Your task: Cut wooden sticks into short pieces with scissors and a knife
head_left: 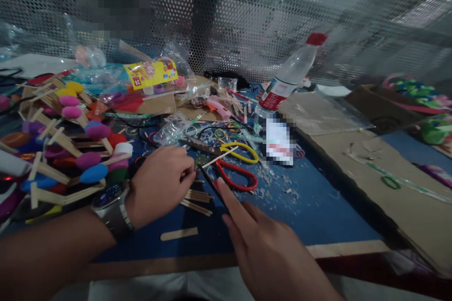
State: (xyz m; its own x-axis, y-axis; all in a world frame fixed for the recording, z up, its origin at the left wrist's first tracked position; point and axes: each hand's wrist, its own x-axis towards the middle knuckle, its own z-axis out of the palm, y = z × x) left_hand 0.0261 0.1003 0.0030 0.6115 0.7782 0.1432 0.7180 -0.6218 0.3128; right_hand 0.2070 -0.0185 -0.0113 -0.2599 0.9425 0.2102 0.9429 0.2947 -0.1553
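My left hand [164, 183], with a watch on its wrist, is closed and pinches a thin wooden craft stick [226, 152] that points away to the right. My right hand [259, 233] is closed around a dark, narrow knife [213, 183], its index finger stretched along the back. The knife's tip meets the stick near my left fingertips. Just behind, large scissors with one red and one yellow handle [243, 183] lie on the blue table [296, 216]. Several cut sticks [197, 202] lie below my left hand, and one round-ended stick [179, 233] lies nearer the edge.
Joined stick pieces with coloured ovals [93, 174] crowd the left. A plastic bottle [287, 80] stands tilted in view at the back, near a lit phone [278, 141]. A pink glue gun [219, 108] and plastic bags lie behind. Cardboard [395, 197] covers the right.
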